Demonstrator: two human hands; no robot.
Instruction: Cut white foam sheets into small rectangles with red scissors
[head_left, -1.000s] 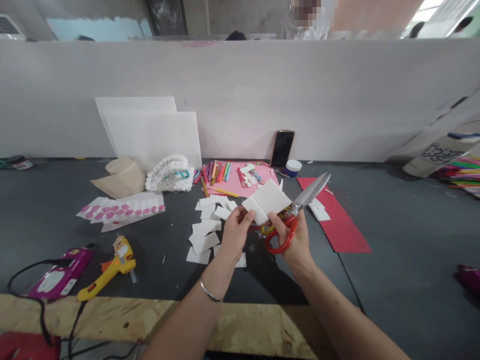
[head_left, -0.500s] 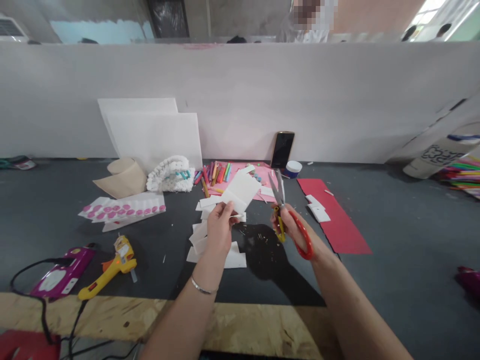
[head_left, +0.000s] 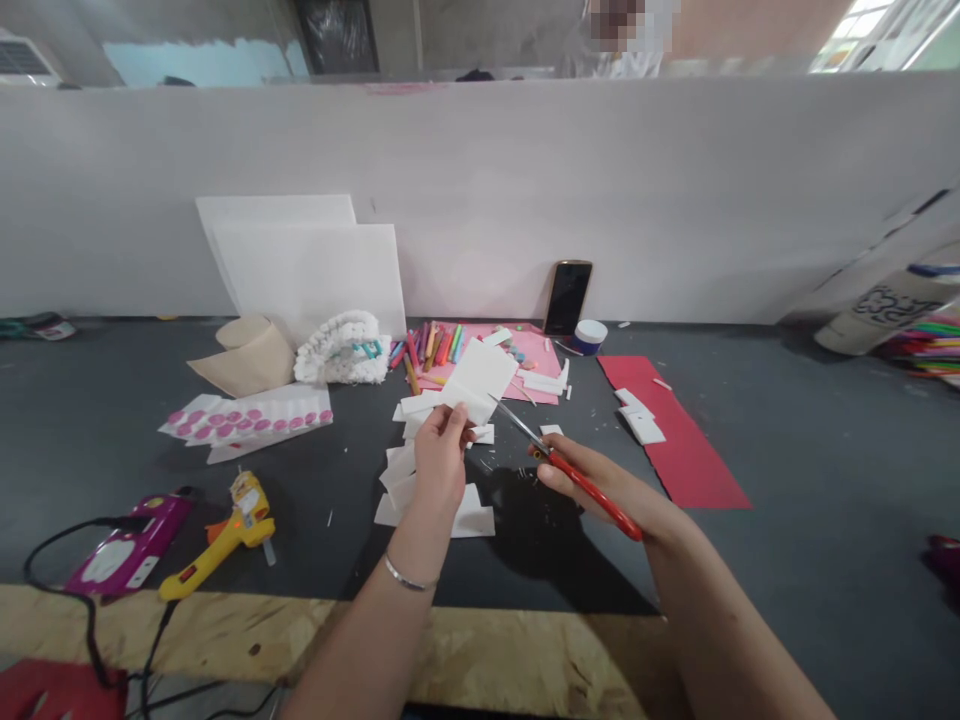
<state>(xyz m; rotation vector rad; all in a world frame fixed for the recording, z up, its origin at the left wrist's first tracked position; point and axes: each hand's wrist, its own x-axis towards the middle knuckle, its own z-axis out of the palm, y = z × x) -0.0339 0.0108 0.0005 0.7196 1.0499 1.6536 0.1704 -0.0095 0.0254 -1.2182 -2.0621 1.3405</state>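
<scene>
Between thumb and fingers, my left hand pinches a piece of white paper above the dark table. My right hand is closed around a pair of scissors with a red handle. The scissor tips point left and reach the paper's lower right edge; I cannot tell whether the blades are on either side of it. Under and beside my left hand lie several cut white paper pieces. Small scraps are scattered on the table below the scissors.
At left lie a yellow glue gun, a purple device with cables, and paper strips with pink dots. Crayons rest on pink paper at the back. A phone leans on the partition; red sheet lies right.
My right hand has turned the scissors from pointing up to pointing left, bringing their tips to the paper. A small white piece now lies on the table near the right hand.
</scene>
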